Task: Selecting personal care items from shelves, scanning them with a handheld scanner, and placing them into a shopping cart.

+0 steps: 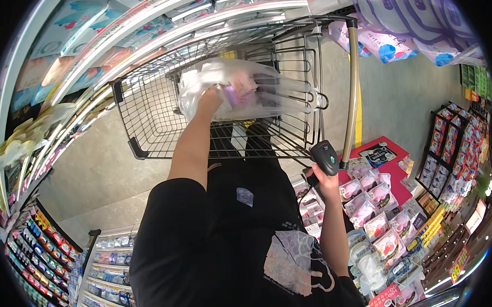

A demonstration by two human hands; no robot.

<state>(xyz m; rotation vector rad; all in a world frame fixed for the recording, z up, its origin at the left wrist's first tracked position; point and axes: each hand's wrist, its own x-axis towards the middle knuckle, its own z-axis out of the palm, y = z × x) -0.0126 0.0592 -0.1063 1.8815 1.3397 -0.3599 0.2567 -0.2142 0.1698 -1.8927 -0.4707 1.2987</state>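
Observation:
In the wire shopping cart [163, 145] ahead of me lies a large translucent plastic bag [198, 76]. My left hand [213, 95] reaches down into its opening. The fingers, partly covered, are closed at the left edge of a pink and purple package [242, 91] inside the bag. Out to the right, beside the cart's handle [351, 94], my right hand [326, 178] is wrapped round a black handheld barcode scanner [325, 158]. A dark cord hangs below the scanner.
Shelves of packaged goods [67, 29] curve along the left and far side. Large purple-white packs [401, 7] hang at the upper right. A red display table [391, 147] and pink hanging packets [376, 224] stand close to my right arm. A yellow line [358, 110] marks the floor.

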